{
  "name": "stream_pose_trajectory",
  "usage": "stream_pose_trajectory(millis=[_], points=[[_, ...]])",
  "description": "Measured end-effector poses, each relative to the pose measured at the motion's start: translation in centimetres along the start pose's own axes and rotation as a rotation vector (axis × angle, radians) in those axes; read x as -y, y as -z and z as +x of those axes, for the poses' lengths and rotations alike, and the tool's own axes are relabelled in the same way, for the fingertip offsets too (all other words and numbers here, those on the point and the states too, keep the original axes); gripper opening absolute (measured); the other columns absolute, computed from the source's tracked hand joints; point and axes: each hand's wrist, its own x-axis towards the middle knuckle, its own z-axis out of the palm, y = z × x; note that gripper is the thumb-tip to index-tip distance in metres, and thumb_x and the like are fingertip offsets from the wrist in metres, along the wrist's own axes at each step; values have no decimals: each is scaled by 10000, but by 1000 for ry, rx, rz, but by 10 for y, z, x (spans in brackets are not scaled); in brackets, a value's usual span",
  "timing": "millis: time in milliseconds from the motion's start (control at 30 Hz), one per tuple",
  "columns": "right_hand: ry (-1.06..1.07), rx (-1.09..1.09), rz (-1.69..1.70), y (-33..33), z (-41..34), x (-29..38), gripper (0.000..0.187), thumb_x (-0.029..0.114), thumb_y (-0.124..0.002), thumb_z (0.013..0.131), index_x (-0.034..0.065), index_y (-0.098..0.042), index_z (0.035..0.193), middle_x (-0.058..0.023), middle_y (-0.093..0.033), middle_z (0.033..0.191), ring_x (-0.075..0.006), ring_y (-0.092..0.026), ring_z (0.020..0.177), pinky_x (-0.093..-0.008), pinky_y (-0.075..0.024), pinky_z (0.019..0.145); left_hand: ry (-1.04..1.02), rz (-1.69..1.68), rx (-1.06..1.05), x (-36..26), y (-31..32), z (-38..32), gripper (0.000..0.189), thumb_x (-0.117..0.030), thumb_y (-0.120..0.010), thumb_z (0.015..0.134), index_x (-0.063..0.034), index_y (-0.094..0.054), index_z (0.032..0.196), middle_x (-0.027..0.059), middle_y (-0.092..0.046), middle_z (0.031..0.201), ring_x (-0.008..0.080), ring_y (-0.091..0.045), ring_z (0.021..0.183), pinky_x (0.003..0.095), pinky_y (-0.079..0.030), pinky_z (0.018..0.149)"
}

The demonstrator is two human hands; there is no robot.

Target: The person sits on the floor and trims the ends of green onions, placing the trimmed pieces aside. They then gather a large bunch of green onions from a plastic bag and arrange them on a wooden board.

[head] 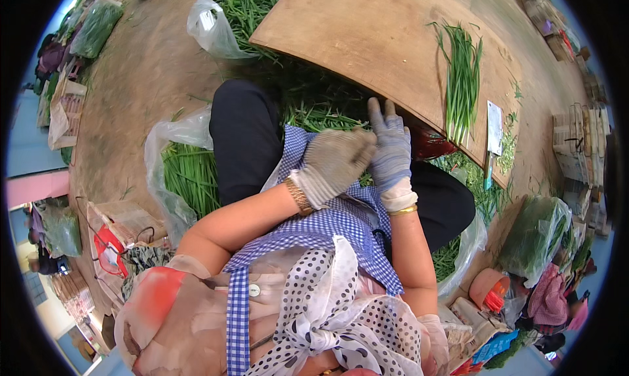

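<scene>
My left hand [339, 155], in a grey knit glove with a metal watch band at the wrist, lies over my lap. Its fingers curl towards the right hand, and whether anything is between them is hidden. Beside it, near the underside edge of the wooden board, is my right hand [391, 147] in a grey-blue glove, fingers stretched out with nothing seen in them. Green leafy stalks [324, 118] lie on the lap just beyond the left hand. On the tilted-looking wooden board [354, 27] rest a bunch of garlic chives or similar greens [462, 81] and a cleaver [494, 130].
An open plastic bag of long greens [191, 174] stands beside my left leg. Another bag of greens [241, 17] is by the board's far left corner. Trimmed scraps [474, 172] lie near my right knee. A full bag [535, 238] and an orange bucket [489, 287] sit at right.
</scene>
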Motion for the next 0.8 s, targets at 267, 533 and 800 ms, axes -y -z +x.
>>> stream_pose_trajectory(millis=[267, 533, 800], points=[[56, -191, 936, -9, 7, 11, 727, 338, -646, 901, -13, -337, 1458, -287, -342, 1480, -360, -381, 1368, -374, -354, 1076, 278, -1077, 1, 31, -8, 10, 405, -241, -688, 902, -5, -598, 1218, 39, -640, 1028, 107, -565, 986, 256, -449, 898], [-185, -116, 1491, -4, 0, 29, 763, 90, -651, 892, 76, -226, 1526, -124, -308, 1534, -222, -390, 1344, -335, -378, 1053, 302, -1291, 114, 12, -23, -11, 437, -337, -698, 891, -33, -612, 1194, 4, -623, 1097, 103, -544, 1014, 268, -417, 938], [-394, -162, 2001, 4, 24, 9, 751, 510, -538, 945, 82, -259, 1497, -166, -269, 1517, -312, -401, 1343, -406, -398, 1014, 44, -585, 48, 4, -16, -7, 449, -306, -709, 863, -22, -618, 1198, 113, -639, 1093, 236, -581, 1066, 353, -441, 953]])
